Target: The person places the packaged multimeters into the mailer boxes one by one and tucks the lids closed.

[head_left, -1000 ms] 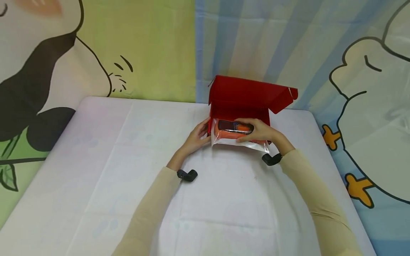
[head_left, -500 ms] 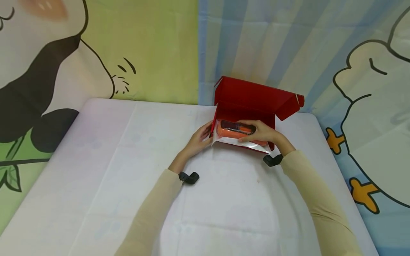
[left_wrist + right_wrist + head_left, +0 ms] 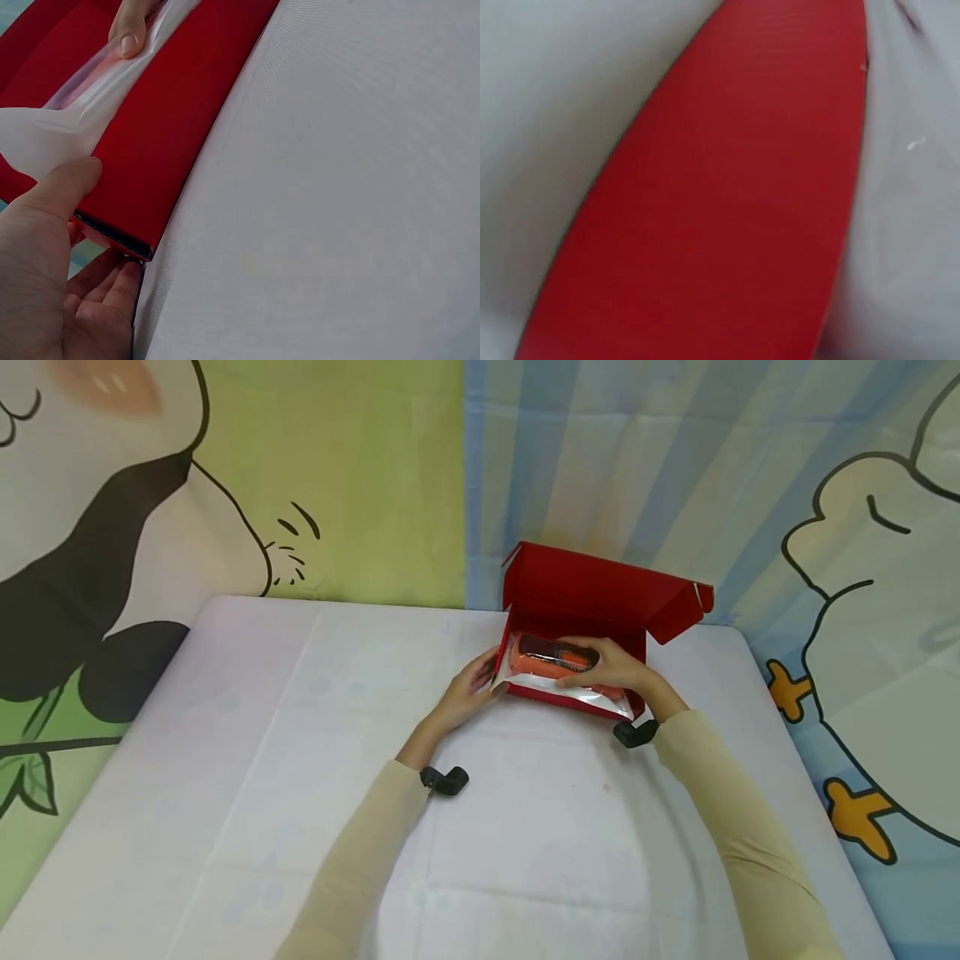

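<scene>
A red cardboard box (image 3: 577,700) stands with its lid raised at the back of the table. My left hand (image 3: 467,693) grips its left front corner; in the left wrist view the thumb lies over the rim and the fingers curl beneath. My right hand (image 3: 611,667) holds a clear plastic packet (image 3: 534,665) with an orange and black item inside, thumb in front and fingers behind. The packet sits within the box walls, its white edge (image 3: 112,112) along the front wall. In the right wrist view the box's front wall (image 3: 712,187) fills the middle, and the hand is out of sight.
The raised lid (image 3: 600,585) leans back near the printed curtain (image 3: 360,485) behind the table. A white cloth (image 3: 315,793) covers the table. Black wrist cameras (image 3: 446,781) sit on both wrists.
The packet has gone from overlapping the box's front edge to lying inside it, lowered by my right hand. More of the front wall now shows. My left hand keeps its grip at the corner.
</scene>
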The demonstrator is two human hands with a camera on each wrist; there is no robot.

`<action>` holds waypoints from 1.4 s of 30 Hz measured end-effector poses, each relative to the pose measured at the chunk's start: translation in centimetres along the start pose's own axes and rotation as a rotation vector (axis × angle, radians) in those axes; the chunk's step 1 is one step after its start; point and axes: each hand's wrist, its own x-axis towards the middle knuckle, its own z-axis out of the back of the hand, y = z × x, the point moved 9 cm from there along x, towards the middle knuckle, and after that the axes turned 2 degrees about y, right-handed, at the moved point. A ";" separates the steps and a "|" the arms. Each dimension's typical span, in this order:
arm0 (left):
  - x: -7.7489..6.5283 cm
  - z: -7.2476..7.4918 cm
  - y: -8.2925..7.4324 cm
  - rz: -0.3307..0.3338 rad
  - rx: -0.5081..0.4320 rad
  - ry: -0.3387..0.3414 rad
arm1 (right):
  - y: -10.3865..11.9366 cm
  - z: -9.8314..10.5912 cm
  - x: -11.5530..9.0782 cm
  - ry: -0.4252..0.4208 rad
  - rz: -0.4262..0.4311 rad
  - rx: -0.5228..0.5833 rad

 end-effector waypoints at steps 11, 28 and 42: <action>-0.1 -0.1 -0.4 0.026 -0.030 0.012 | -0.4 0.4 1.2 -0.046 0.037 0.003; -0.4 -0.2 -1.5 0.033 -0.009 0.037 | -2.1 1.5 1.8 -0.095 0.013 -0.011; 0.0 0.0 0.3 0.010 -0.016 -0.007 | -2.5 1.8 2.3 -0.126 0.018 -0.064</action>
